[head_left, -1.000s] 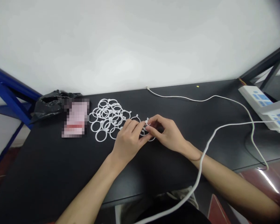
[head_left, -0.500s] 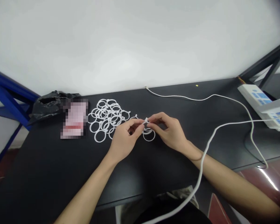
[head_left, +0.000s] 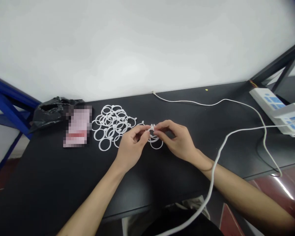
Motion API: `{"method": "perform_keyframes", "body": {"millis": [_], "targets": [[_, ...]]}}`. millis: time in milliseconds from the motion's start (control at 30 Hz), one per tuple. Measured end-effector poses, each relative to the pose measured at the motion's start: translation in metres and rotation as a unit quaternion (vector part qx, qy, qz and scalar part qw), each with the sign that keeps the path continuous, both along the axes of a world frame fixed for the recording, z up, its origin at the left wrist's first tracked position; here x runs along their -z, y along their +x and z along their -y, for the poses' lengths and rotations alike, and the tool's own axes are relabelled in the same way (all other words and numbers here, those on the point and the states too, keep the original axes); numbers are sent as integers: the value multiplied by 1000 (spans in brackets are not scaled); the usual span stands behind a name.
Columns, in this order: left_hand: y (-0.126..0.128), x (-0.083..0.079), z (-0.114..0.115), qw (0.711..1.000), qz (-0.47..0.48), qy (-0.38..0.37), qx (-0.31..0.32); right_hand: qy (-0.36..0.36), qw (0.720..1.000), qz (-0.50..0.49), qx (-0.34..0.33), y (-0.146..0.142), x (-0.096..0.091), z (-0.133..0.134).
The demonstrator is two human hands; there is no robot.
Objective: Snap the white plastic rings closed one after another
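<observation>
My left hand (head_left: 132, 142) is closed in a pinch on a white plastic ring (head_left: 149, 128), near the middle of the black table. Facing it, my right hand (head_left: 174, 137) pinches the same small white part, where a knob or eyelet shows between the fingertips. Fingers cover much of the held ring. Just below the fingertips, another white ring (head_left: 156, 148) shows, partly hidden by my hands. To the left lies a loose pile of white rings (head_left: 105, 150) with small eyelets, several overlapping one another.
A blurred pink packet (head_left: 77, 126) lies left of the pile, beside a crumpled black plastic bag (head_left: 51, 111). A white cable (head_left: 218, 154) hangs across my right forearm. At the right stands a white device with blue keys (head_left: 272, 105), and a thinner cable (head_left: 208, 105) runs along the table's back.
Both hands have shifted very slightly left, still pinching together. The white knob between the fingertips has turned a little, and the right fingertips sit slightly differently on it.
</observation>
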State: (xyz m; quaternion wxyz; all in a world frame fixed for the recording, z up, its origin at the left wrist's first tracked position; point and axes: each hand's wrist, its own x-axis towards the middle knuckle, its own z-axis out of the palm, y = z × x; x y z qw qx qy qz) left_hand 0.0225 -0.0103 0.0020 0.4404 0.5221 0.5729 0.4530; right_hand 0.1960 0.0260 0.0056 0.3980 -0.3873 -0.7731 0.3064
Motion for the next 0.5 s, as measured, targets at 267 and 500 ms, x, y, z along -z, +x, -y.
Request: {"method": "perform_keyframes", "body": {"millis": [267, 500], "targets": [[-1, 3, 0, 999, 34, 25, -5, -20, 1000, -15, 16, 0, 0, 0], [-3, 0, 1, 998, -23, 42, 36, -28, 1000, -8, -1, 2, 1, -2]]}}
